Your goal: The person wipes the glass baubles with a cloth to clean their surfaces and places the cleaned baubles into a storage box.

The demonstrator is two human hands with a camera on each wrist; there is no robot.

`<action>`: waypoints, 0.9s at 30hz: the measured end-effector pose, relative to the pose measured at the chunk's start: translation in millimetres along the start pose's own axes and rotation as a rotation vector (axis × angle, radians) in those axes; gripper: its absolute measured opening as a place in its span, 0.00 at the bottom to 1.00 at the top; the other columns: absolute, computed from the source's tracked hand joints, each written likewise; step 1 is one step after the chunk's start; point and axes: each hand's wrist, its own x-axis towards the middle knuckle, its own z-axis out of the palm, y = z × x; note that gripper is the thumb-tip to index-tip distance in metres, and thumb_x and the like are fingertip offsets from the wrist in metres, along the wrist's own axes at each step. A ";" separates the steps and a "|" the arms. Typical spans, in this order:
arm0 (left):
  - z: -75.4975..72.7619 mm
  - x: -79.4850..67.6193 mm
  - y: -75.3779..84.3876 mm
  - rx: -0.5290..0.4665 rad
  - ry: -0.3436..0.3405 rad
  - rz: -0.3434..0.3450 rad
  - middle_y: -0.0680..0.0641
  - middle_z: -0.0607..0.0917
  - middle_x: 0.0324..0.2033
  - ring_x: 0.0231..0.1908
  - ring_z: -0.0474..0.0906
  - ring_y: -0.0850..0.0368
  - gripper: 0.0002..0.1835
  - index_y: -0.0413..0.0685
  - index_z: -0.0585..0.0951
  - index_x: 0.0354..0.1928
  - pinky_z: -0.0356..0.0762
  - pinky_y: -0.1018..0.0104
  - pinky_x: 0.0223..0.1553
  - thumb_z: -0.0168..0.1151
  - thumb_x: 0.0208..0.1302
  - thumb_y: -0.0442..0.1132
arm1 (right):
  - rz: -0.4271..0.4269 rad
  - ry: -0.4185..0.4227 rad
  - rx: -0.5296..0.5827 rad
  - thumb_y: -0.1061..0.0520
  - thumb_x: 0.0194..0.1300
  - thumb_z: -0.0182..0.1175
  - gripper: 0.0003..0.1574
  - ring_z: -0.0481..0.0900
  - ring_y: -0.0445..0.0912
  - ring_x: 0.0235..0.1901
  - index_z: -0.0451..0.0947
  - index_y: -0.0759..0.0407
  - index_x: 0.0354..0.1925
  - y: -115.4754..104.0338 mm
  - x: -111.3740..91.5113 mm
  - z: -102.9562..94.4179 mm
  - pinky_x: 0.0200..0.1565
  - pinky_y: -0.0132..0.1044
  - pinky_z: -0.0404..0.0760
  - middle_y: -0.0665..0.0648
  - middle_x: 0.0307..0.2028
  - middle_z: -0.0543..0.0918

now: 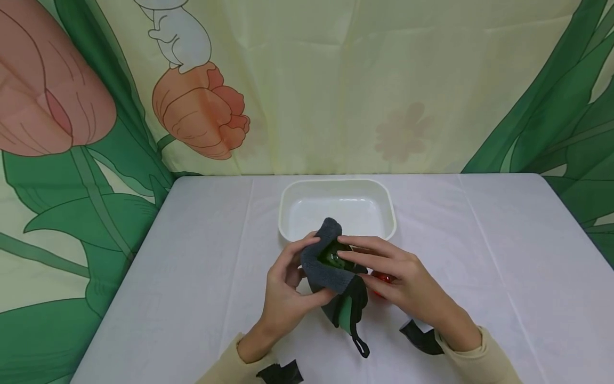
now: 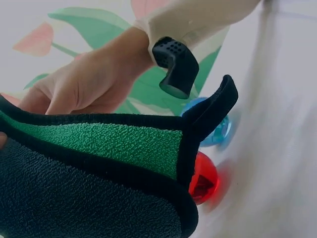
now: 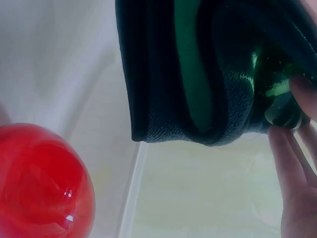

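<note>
My left hand (image 1: 286, 296) grips a folded dark grey cloth (image 1: 318, 269) with a green side, black edging and a hanging loop (image 1: 361, 345). The cloth wraps around a see-through green rounded object (image 1: 331, 257), whose top shows in the fold. From the right, my right hand (image 1: 405, 277) holds the green object's exposed part with its fingertips; in the right wrist view its fingers (image 3: 292, 163) curl at the object's edge. A see-through red rounded object (image 3: 44, 183) sits on the table, partly behind the right hand in the head view.
Behind the hands stands a white rectangular tray (image 1: 394, 216) on the white-covered table (image 1: 479, 256). A see-through blue object (image 2: 218, 133) sits near the red one in the left wrist view. A patterned curtain (image 1: 312, 96) hangs along the back.
</note>
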 end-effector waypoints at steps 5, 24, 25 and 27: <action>-1.2 -1.3 -5.2 -0.005 -0.002 -0.009 0.40 0.68 0.61 0.51 0.73 0.45 0.38 0.38 0.67 0.59 0.78 0.61 0.41 0.69 0.42 0.21 | 0.017 -0.002 0.001 0.67 0.58 0.60 0.22 0.72 0.42 0.38 0.76 0.63 0.53 0.2 -1.0 0.4 0.26 0.19 0.69 0.64 0.55 0.73; 1.4 5.5 12.8 -0.011 -0.003 -0.018 0.36 0.69 0.59 0.52 0.73 0.46 0.36 0.30 0.67 0.57 0.78 0.61 0.42 0.66 0.41 0.16 | 0.032 0.002 -0.006 0.75 0.46 0.60 0.32 0.70 0.37 0.28 0.76 0.64 0.53 1.0 -2.1 0.1 0.24 0.18 0.67 0.64 0.55 0.73; 1.0 4.8 10.2 -0.012 -0.003 -0.019 0.37 0.69 0.60 0.52 0.73 0.46 0.36 0.31 0.67 0.57 0.78 0.60 0.42 0.67 0.41 0.16 | 0.031 0.003 -0.008 0.76 0.45 0.60 0.32 0.70 0.36 0.27 0.76 0.64 0.53 0.9 -1.9 0.0 0.24 0.17 0.67 0.64 0.55 0.73; 0.3 3.1 4.7 -0.016 -0.002 -0.023 0.38 0.68 0.60 0.52 0.73 0.46 0.37 0.33 0.67 0.58 0.78 0.60 0.43 0.67 0.40 0.17 | 0.028 0.003 -0.012 0.76 0.45 0.61 0.33 0.70 0.35 0.26 0.76 0.64 0.52 0.7 -1.4 -0.1 0.24 0.17 0.67 0.64 0.55 0.74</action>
